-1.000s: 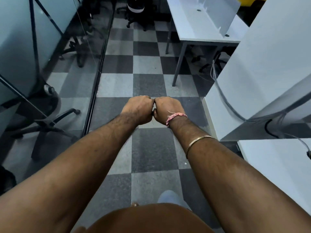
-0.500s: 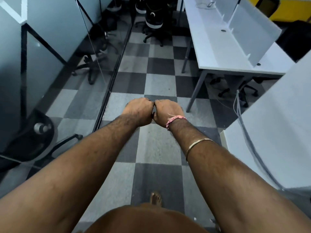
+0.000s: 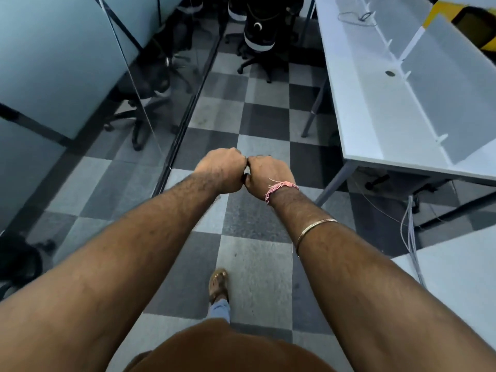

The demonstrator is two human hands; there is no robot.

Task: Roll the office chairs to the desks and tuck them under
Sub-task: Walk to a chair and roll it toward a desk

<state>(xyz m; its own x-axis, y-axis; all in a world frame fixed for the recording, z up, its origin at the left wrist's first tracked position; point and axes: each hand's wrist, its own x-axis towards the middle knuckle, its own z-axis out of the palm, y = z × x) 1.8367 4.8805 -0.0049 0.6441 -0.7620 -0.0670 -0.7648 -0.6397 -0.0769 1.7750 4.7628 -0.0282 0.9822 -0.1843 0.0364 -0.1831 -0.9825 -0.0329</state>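
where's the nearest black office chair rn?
Head view, top centre: black office chair stands in the aisle ahead, just left of the long white desk, beyond both fists.

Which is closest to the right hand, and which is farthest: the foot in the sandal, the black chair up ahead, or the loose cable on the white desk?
From the right hand, in the head view:
1. The foot in the sandal, on the floor just below and behind the hands.
2. The black chair, straight ahead down the aisle.
3. The loose cable, on the far end of the white desk, ahead to the right.
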